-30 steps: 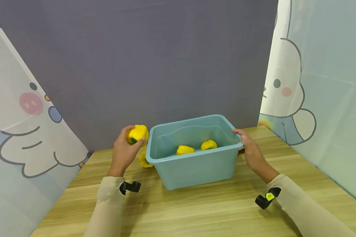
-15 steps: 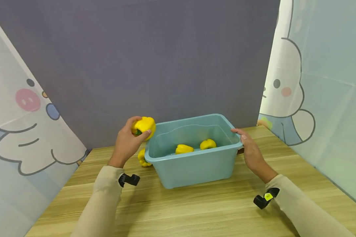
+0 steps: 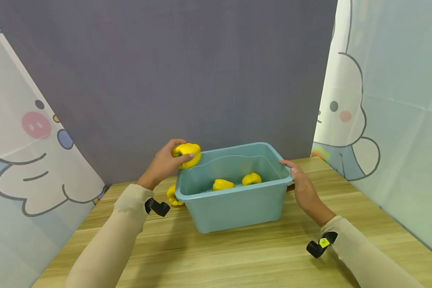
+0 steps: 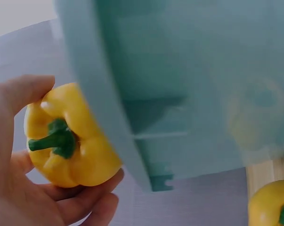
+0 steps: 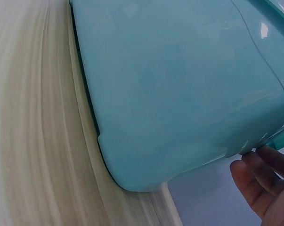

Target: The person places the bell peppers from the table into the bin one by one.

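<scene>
My left hand grips a yellow bell pepper over the left rim of a teal plastic bin. In the left wrist view the pepper's green stem points toward the palm, and thumb and fingers wrap its sides. My right hand holds the bin's right rim, thumb on top and fingers beneath. In the right wrist view those fingertips touch the underside of the rim. Inside the bin lie two yellow peppers, one left of centre and another to its right.
Another yellow bell pepper lies on the wooden table against the bin's left side, partly hidden by it. A grey cloth backdrop rises behind the table. Cartoon-printed curtains hang at both sides.
My left hand has lifted the bell pepper and carried it rightward, from beside the bin to over its left rim. The right hand keeps its hold on the bin's right rim.
</scene>
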Demonstrator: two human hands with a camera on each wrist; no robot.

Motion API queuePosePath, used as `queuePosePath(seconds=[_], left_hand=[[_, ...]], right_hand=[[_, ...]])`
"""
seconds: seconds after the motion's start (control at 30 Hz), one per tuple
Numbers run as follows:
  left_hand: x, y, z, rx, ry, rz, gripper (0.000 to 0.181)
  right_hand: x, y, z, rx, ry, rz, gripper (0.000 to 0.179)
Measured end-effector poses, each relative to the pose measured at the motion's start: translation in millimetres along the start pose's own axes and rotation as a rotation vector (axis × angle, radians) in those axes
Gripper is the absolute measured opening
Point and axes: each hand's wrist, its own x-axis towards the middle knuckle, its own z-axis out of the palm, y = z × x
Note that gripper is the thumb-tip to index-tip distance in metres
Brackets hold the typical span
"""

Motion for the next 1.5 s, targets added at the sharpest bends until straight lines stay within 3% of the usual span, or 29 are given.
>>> queuePosePath(seconds=[0.17,0.37,0.67,0.77,1.0,1.5], left_hand=[[3.3,9.5,-5.1,0.014,-0.087,-0.015,0.066],[5.5,23.1,-4.2,0.057,-0.148,-0.018,0.068],[19.1,44.1,-1.8,0.148,-0.243,0.041,0.058],[25.5,46.7,-3.3,0.134,-0.306,0.056,0.055],[38.9,44.2,-5.4,0.035,-0.470,0.014,0.055],[56.1,60.5,22.1,0.087,-0.536,0.020,0.055]], right_hand=[[0.8,0,0,0.026,-0.008,0.003,0.051],[0.5,0,0,0.026,-0.009,0.010,0.051],[1.5,-2,0,0.019,-0.008,0.026,0.052],[2.0,-2,0,0.015,-0.006,0.024,0.052],[0.5,-1,1,0.046,0.007,0.028,0.051],[0.4,3,0,0.068,0.018,0.026,0.051]])
